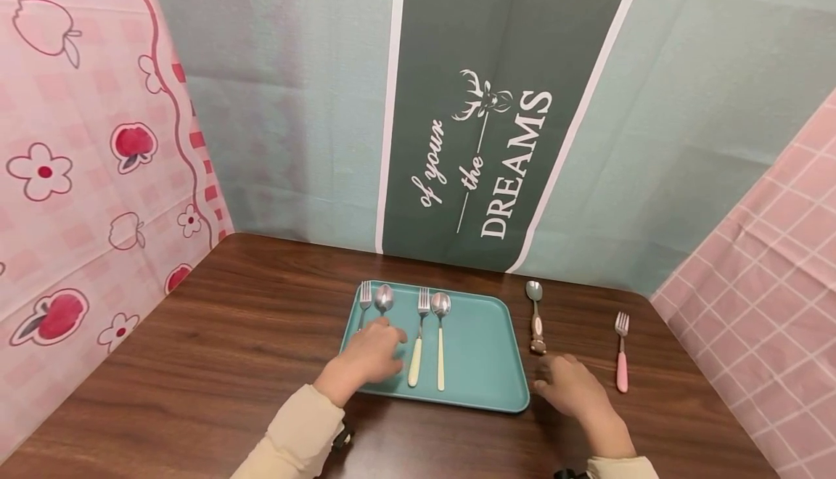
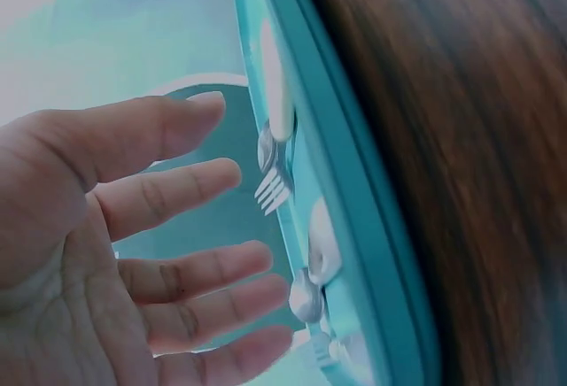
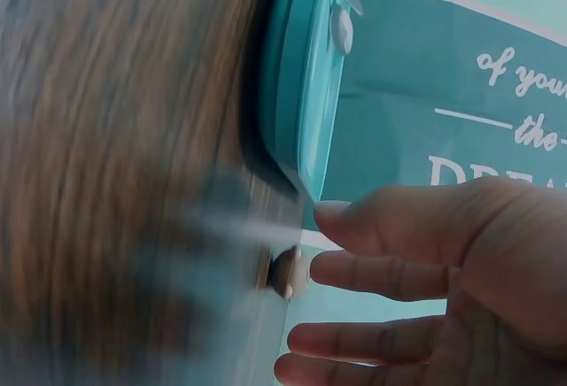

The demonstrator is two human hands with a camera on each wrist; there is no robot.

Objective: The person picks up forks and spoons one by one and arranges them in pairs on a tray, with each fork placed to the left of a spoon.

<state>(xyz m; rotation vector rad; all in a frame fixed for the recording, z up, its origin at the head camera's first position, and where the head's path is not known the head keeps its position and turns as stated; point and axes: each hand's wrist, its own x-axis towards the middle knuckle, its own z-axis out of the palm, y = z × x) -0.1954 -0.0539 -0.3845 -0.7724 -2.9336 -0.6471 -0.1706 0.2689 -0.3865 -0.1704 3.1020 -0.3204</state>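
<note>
On the teal tray (image 1: pixel 480 348), my left hand (image 1: pixel 371 352) hovers over the left part, covering the lower ends of a fork (image 1: pixel 365 295) and a spoon (image 1: pixel 384 297). In the left wrist view the left hand (image 2: pixel 168 253) has its fingers spread and holds nothing. A cream-handled fork (image 1: pixel 415 359) and a cream-handled spoon (image 1: pixel 440 355) lie right of it. My right hand (image 1: pixel 575 386), fingers relaxed with nothing in them, is just right of the tray, below a spoon with a brown bear-shaped end (image 1: pixel 537 334). The right wrist view shows this hand (image 3: pixel 425 271) beside the tray corner.
A pink-handled fork (image 1: pixel 622 370) lies on the brown wooden table (image 1: pixel 228 334) at the far right. Behind the table hangs a green cloth (image 1: pixel 313 101) with printed words. Pink patterned cloths (image 1: pixel 78 123) stand at both sides.
</note>
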